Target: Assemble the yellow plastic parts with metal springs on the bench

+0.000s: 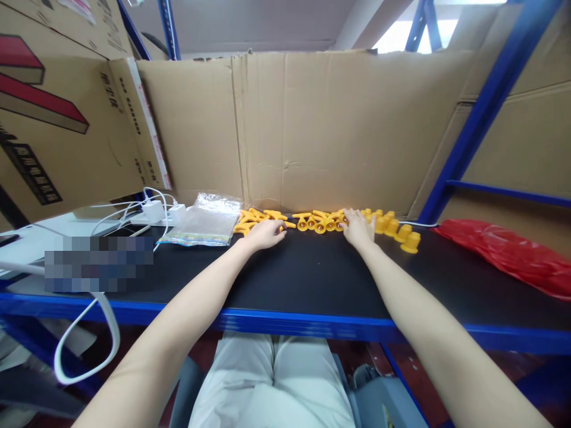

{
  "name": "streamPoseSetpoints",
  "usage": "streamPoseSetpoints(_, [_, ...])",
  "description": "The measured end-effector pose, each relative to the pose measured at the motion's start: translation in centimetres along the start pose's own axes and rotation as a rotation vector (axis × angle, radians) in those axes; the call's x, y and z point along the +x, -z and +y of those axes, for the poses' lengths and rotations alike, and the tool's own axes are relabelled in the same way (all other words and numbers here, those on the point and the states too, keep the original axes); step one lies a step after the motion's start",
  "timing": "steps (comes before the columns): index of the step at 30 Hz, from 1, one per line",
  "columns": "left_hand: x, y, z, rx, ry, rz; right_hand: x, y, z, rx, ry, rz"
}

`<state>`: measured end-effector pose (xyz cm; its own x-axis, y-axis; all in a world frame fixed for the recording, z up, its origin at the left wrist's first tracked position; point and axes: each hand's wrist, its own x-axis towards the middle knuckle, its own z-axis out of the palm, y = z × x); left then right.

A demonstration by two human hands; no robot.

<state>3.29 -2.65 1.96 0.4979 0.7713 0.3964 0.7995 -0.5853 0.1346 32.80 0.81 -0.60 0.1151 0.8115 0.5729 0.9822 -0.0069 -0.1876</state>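
Observation:
My left hand [267, 234] is at the right side of a loose pile of yellow plastic pieces [250, 217]. Its fingers are curled, and the yellow end of one scoop-like piece [289, 225] sticks out past the fingertips. Beside it runs a row of yellow scoop-like pieces [320, 227], their round open ends towards me and their narrow handles behind. My right hand [358, 229] lies at the right end of this row with its fingers apart, partly covering the last pieces. To its right, several yellow cup-shaped pieces [410, 242] stand upside down in a slanting line.
A clear plastic bag [207, 220] lies left of the pile, near white plugs and cables [153, 210]. A red plastic bag [504, 249] rests at the right. A cardboard wall [330, 131] closes off the back of the black tabletop [307, 279], which has a blue front edge [312, 321].

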Motion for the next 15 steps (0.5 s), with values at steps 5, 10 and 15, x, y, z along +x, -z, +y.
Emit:
streamPoseSetpoints(5, [0.0, 0.1, 0.0, -0.021, 0.007, -0.009, 0.1, 0.9, -0.6, -0.057, -0.032, -0.190])
streamPoseSetpoints(10, [0.1, 0.0, -0.2, -0.002, 0.032, -0.003, 0.4, 3.3, 0.2, -0.096, -0.141, -0.021])
streamPoseSetpoints(15, [0.4, -0.4, -0.9, 0.063, 0.034, 0.006, 1.0, 4.5, 3.2, -0.175, -0.518, -0.009])
